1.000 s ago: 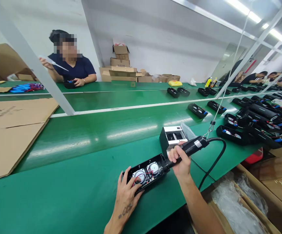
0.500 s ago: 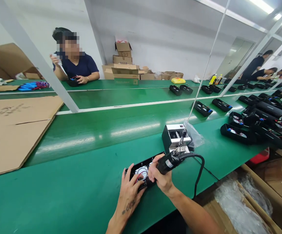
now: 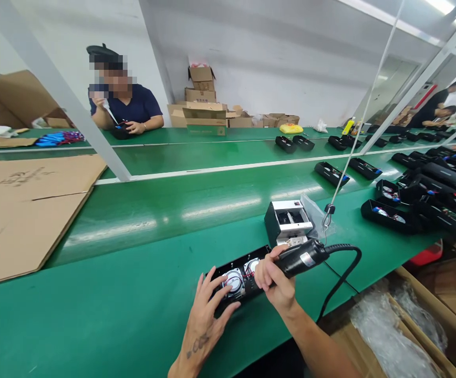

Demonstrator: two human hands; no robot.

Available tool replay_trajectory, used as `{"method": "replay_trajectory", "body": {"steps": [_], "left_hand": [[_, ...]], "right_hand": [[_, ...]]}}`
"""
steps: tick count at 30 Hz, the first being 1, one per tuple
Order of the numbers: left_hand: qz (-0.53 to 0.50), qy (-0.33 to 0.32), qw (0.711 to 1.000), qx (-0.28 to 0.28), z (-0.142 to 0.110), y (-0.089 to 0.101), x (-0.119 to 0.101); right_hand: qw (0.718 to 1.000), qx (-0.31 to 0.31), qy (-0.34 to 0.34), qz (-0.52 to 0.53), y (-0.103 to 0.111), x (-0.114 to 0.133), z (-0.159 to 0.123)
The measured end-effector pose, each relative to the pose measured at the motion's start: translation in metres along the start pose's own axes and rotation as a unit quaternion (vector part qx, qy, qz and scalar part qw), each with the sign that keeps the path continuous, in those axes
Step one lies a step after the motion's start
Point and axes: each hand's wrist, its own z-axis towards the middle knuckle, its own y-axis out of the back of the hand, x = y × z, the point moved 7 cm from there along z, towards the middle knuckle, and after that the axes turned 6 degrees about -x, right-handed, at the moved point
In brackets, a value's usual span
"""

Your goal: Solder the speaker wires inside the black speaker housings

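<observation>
An open black speaker housing [image 3: 247,258] lies slantwise on the green bench, with round silver speakers [image 3: 234,282] and thin red and black wires inside. My left hand [image 3: 208,304] rests over its left end, fingers spread and thumb by the near edge. My right hand [image 3: 277,278] is wrapped round a black electric screwdriver [image 3: 302,258], held tilted over the housing's right part. Its tip is hidden behind my fingers. The screwdriver hangs by a metal clip [image 3: 326,218] from a cord, and a thick black cable bends down from its back end.
A silver and black screw feeder [image 3: 289,220] stands just behind the housing, beside a clear plastic bag. More black housings [image 3: 389,216] are piled at the right. Flattened cardboard [image 3: 34,210] covers the left. Across the bench sits a co-worker [image 3: 129,107]. Boxes with plastic wrap [image 3: 397,331] stand lower right.
My right hand and the screwdriver have shifted right, and the screwdriver leans flatter. My left fingers have spread, showing more of the speakers. The view has turned slightly.
</observation>
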Motion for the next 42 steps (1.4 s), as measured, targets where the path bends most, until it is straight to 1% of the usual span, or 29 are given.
{"method": "replay_trajectory", "body": {"steps": [2,4,6,8,10,12,14,16,17,18,20,21,22,23,24,26,28,30,32,33,34,35,37,39,42], "left_hand": [[-0.014,-0.015,1.0,-0.008,0.002,0.002,-0.003],[-0.024,-0.046,0.999,-0.006,0.006,0.003,-0.005],[-0.032,-0.077,0.996,-0.014,0.012,0.006,-0.005],[-0.045,-0.092,0.995,-0.021,0.025,0.011,-0.003],[-0.073,-0.084,0.993,-0.032,0.05,0.014,-0.005],[-0.111,-0.059,0.991,-0.054,0.086,0.014,-0.012],[-0.156,-0.043,0.981,-0.109,0.128,0.008,-0.026],[-0.196,-0.041,0.965,-0.17,0.172,-0.009,-0.042],[-0.209,-0.038,0.96,-0.18,0.192,-0.023,-0.048],[-0.214,-0.031,0.961,-0.173,0.211,-0.041,-0.052],[-0.204,-0.015,0.973,-0.105,0.238,-0.079,-0.055],[-0.197,-0.007,0.977,-0.074,0.245,-0.093,-0.052],[-0.191,0.001,0.98,-0.05,0.246,-0.101,-0.047],[-0.185,0.011,0.982,-0.036,0.242,-0.104,-0.04],[-0.177,0.021,0.984,-0.028,0.234,-0.101,-0.031],[-0.152,0.044,0.987,-0.01,0.206,-0.085,-0.008],[-0.115,0.059,0.992,0.006,0.166,-0.06,0.017],[-0.061,0.055,0.996,0.022,0.12,-0.036,0.041],[0.002,0.018,0.999,0.036,0.075,-0.017,0.057],[0.028,-0.003,0.998,0.055,0.053,-0.013,0.063],[0.052,-0.02,0.995,0.084,0.033,-0.011,0.066],[0.07,-0.028,0.992,0.098,0.017,-0.01,0.069],[0.093,-0.031,0.989,0.108,-0.007,-0.01,0.069],[0.099,-0.041,0.989,0.099,-0.019,-0.012,0.064],[0.111,-0.067,0.987,0.099,-0.022,-0.021,0.059]], "right_hand": [[1.0,-0.007,-0.008,0.013,-0.001,0.004,0.0],[1.0,-0.017,-0.01,0.018,0.0,0.011,0.001],[0.999,-0.038,0.003,0.01,0.01,0.024,0.003],[0.996,-0.081,0.033,-0.013,0.031,0.043,0.005],[0.985,-0.147,0.071,-0.064,0.062,0.062,0.005],[0.962,-0.208,0.095,-0.152,0.096,0.075,0.003],[0.932,-0.241,0.092,-0.255,0.123,0.08,0.001],[0.907,-0.25,0.075,-0.331,0.142,0.077,0.002],[0.9,-0.252,0.066,-0.35,0.148,0.075,0.002],[0.896,-0.254,0.059,-0.358,0.153,0.073,0.002],[0.896,-0.256,0.05,-0.36,0.159,0.07,0.002],[0.896,-0.253,0.048,-0.361,0.161,0.069,0.002],[0.896,-0.248,0.047,-0.365,0.162,0.068,0.001],[0.896,-0.239,0.049,-0.371,0.163,0.068,0.0],[0.897,-0.228,0.053,-0.376,0.162,0.067,0.0],[0.902,-0.208,0.052,-0.375,0.161,0.064,0.001],[0.909,-0.201,0.036,-0.364,0.16,0.063,0.005],[0.909,-0.217,0.039,-0.353,0.158,0.071,0.013],[0.903,-0.239,0.089,-0.346,0.151,0.09,0.025],[0.899,-0.246,0.124,-0.339,0.146,0.102,0.031],[0.897,-0.247,0.157,-0.332,0.14,0.111,0.037],[0.896,-0.242,0.179,-0.327,0.134,0.118,0.044],[0.895,-0.221,0.197,-0.334,0.124,0.121,0.057],[0.885,-0.204,0.192,-0.373,0.118,0.113,0.068],[0.867,-0.194,0.181,-0.422,0.12,0.097,0.078]]}}
